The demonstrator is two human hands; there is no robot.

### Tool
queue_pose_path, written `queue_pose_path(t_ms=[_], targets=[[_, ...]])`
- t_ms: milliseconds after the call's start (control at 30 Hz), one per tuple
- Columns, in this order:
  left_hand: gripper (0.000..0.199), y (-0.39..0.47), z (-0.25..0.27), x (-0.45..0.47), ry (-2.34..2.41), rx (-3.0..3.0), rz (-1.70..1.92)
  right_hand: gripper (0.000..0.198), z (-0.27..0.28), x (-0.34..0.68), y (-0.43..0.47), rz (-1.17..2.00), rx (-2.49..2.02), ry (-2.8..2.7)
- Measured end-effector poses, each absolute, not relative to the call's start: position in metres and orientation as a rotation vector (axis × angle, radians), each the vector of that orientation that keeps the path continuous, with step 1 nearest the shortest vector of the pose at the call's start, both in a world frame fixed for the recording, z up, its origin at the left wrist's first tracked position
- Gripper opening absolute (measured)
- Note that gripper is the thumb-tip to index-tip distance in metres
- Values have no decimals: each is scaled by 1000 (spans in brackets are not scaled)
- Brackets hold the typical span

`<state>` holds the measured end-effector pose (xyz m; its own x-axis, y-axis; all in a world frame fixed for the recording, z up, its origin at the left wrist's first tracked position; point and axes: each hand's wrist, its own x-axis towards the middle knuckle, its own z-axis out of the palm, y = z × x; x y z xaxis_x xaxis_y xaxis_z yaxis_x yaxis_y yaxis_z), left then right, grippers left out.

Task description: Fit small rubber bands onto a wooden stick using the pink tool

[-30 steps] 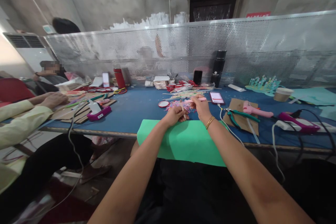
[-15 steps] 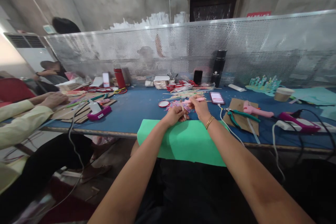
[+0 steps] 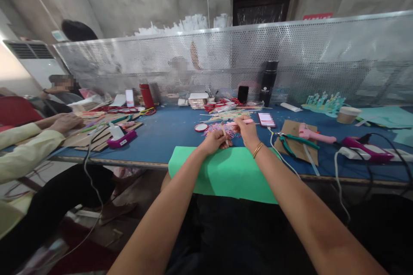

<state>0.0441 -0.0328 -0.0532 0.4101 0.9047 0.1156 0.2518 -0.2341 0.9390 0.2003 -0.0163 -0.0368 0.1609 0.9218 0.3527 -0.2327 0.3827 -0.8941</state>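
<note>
My left hand [image 3: 213, 142] is closed around a thin pale strip [image 3: 223, 129] that stands up between the fingers, just above the table's front edge. Right beside it, my right hand [image 3: 247, 133] is closed on a pink pen-like tool [image 3: 244, 122], whose tip points left toward the strip. Whether the tip touches the strip is too small to tell. Behind the hands lies a heap of thin pink and purple pieces [image 3: 211, 128]. Under my wrists a green sheet [image 3: 222, 172] hangs over the table edge.
Right of my hands are a phone [image 3: 266, 120], teal-handled pliers [image 3: 298, 139], a pink glue gun [image 3: 314, 134] and a purple power strip [image 3: 368, 149] with cables. A round red-rimmed lid [image 3: 201, 127] lies left. A co-worker's hands [image 3: 66, 123] are further left.
The view has shifted very slightly. Both hands keep their holds on the strip and the pink tool, in nearly the same place.
</note>
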Motion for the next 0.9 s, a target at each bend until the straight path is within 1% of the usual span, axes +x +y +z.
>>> queue_pose_path(t_ms=[133, 300, 500, 633, 900], targets=[[36, -34, -52, 44, 1015, 1728, 866, 24, -36, 200, -18, 997, -794, -1159], [36, -33, -53, 44, 1006, 1727, 872, 25, -34, 201, -18, 959, -823, -1070], [38, -33, -53, 44, 999, 1734, 866, 25, -35, 200, -19, 1010, -781, -1142], [39, -32, -54, 44, 1021, 1722, 872, 26, -34, 201, -18, 986, -792, -1079], [36, -32, -54, 44, 1000, 1710, 877, 24, -36, 201, -17, 984, -797, -1116]])
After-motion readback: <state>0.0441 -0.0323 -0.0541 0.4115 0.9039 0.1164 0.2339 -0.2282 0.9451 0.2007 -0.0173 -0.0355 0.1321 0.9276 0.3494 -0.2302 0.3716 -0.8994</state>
